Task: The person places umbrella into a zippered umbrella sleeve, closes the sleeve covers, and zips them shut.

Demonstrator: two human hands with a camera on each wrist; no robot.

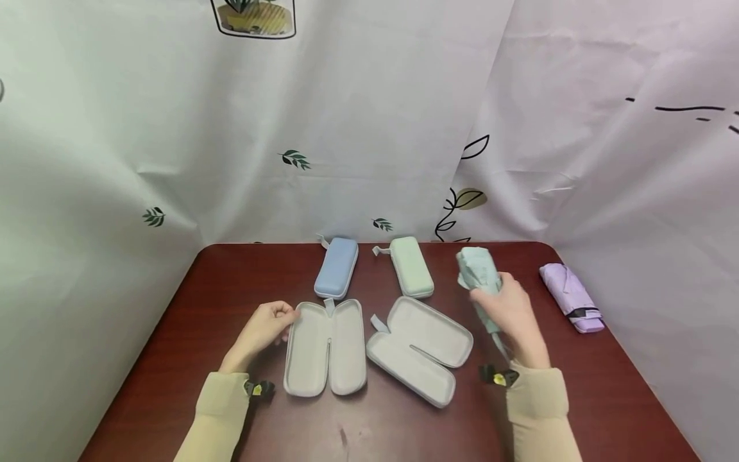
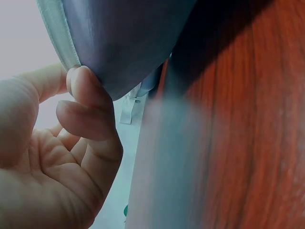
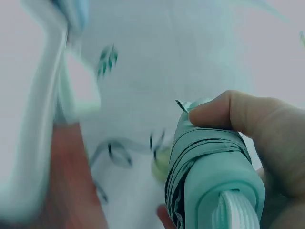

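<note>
My left hand (image 1: 264, 328) pinches the upper left rim of an open umbrella case (image 1: 308, 353) with a pale grey lining. Thumb and fingertips meet on its edge in the left wrist view, where the case's outside (image 2: 128, 43) looks dark blue-purple. In my right hand (image 1: 512, 314) is a folded mint-green umbrella (image 1: 478, 268), its wrist strap hanging down. From the right wrist view, the umbrella's handle end (image 3: 224, 181) faces the camera and the thumb lies across the wrapped cloth. A second open case (image 1: 430, 330) lies slanted between the hands.
Behind the open cases lie a closed blue case (image 1: 337, 266) and a closed light-green case (image 1: 412, 266). A folded lilac umbrella (image 1: 571, 296) with a dark band rests at the right edge of the red-brown table (image 1: 242, 276). A patterned white cloth (image 1: 369, 128) hangs behind.
</note>
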